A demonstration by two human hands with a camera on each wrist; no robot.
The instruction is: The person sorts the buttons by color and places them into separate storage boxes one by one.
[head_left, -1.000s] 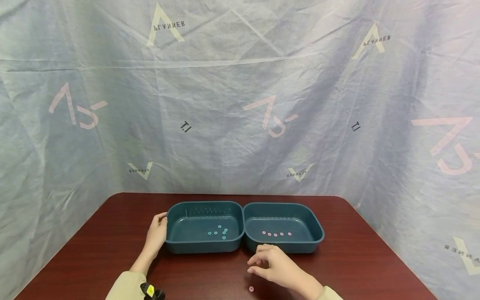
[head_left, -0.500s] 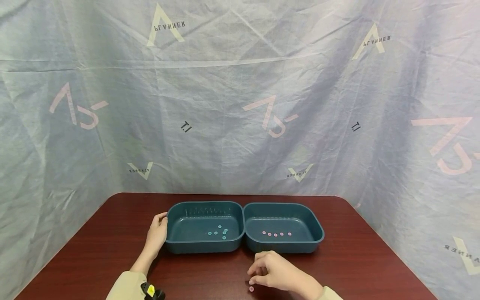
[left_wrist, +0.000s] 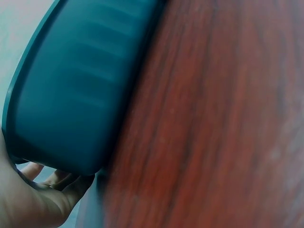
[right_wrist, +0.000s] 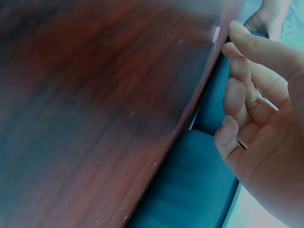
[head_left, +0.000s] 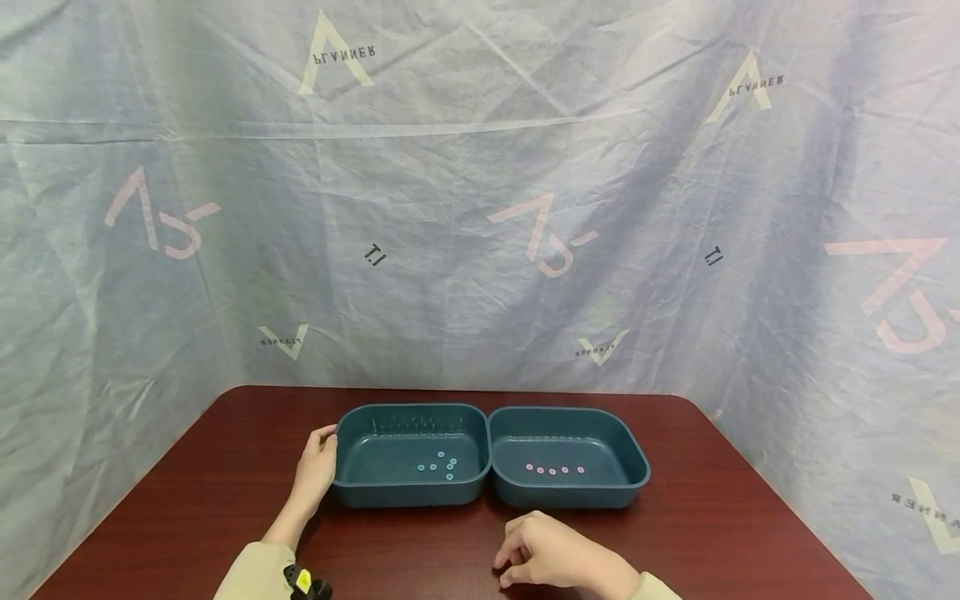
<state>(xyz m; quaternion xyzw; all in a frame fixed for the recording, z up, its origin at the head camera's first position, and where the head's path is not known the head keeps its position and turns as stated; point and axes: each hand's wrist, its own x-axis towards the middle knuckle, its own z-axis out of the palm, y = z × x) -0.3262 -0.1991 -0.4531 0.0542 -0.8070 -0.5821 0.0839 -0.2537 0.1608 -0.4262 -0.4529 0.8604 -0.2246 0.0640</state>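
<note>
My left hand [head_left: 312, 473] grips the outer end of the left dark teal tray [head_left: 408, 497]; in the left wrist view its fingers [left_wrist: 78, 187] curl about the tray's corner. Close over the table in front of the right tray [head_left: 573, 498] is my right hand [head_left: 551, 552], fingers bent. A small pink button-like disc [right_wrist: 215, 34] lies on the table just beyond its thumb and index tips, with a slim gap showing in the right wrist view. The hand hides that disc in the head view. Several light blue discs [head_left: 432, 467] lie in the left tray.
A row of several pink discs [head_left: 552, 472] lies in the right tray. Both trays stand side by side on a dark red wooden table [head_left: 187, 500]. Behind it hangs a pale printed cloth [head_left: 442, 333].
My right hand has come down toward me, away from the right tray, and now covers the loose pink disc in the head view. The left hand stays on its tray.
</note>
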